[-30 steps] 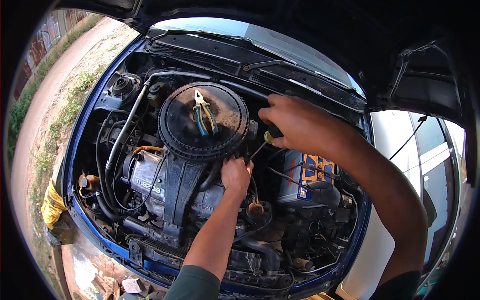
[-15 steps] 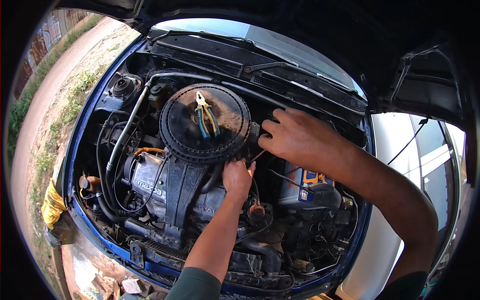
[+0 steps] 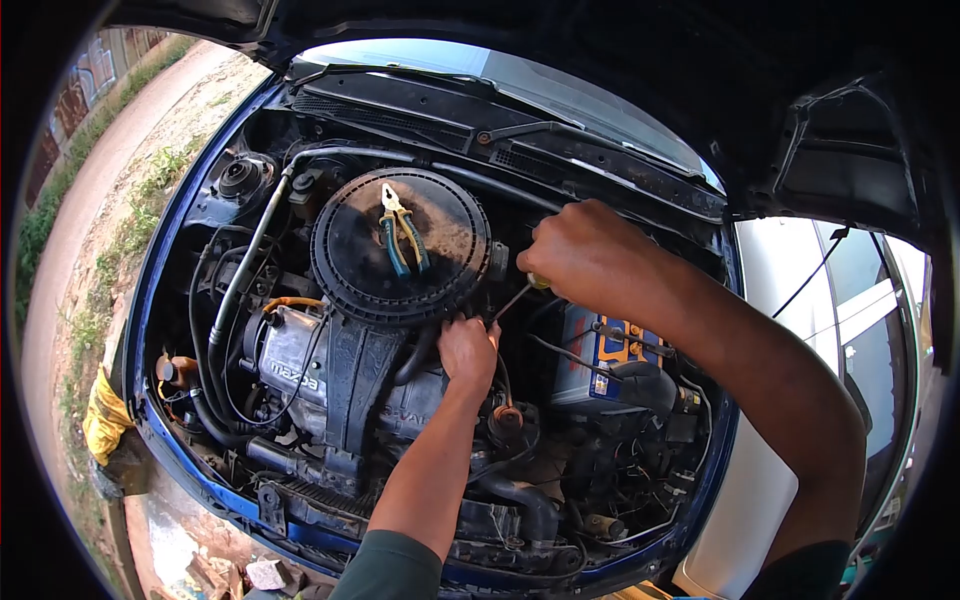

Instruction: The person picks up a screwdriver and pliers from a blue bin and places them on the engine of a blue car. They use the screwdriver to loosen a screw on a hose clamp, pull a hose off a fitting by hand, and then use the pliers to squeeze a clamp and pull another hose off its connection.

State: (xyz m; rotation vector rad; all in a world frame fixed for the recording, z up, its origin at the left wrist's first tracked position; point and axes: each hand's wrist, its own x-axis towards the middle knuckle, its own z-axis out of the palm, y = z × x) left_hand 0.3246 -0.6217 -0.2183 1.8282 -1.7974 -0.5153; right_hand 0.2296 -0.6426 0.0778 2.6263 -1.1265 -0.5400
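My right hand (image 3: 582, 256) is closed around the yellowish handle of a screwdriver (image 3: 514, 301), whose thin shaft slants down and left. The shaft's lower end comes close to the fingers of my left hand (image 3: 468, 352). Those fingers are curled in at the lower right edge of the round black air filter housing (image 3: 338, 262); what they grip is hidden. On the dusty lid lies a pair of pliers (image 3: 413, 245) with teal and yellow handles, jaws pointing toward the windscreen.
A car battery (image 3: 585, 365) with a blue and yellow label sits right of my left hand. The engine cover (image 3: 290, 365) reads "mazda". Hoses and wires run around the bay. The raised bonnet (image 3: 640, 60) hangs overhead. A yellow bag (image 3: 106, 420) lies outside at left.
My right hand has turned and its fingers have closed in, so the screwdriver's handle and shaft show more. My left hand stays at the same spot by the housing. The view has shifted slightly.
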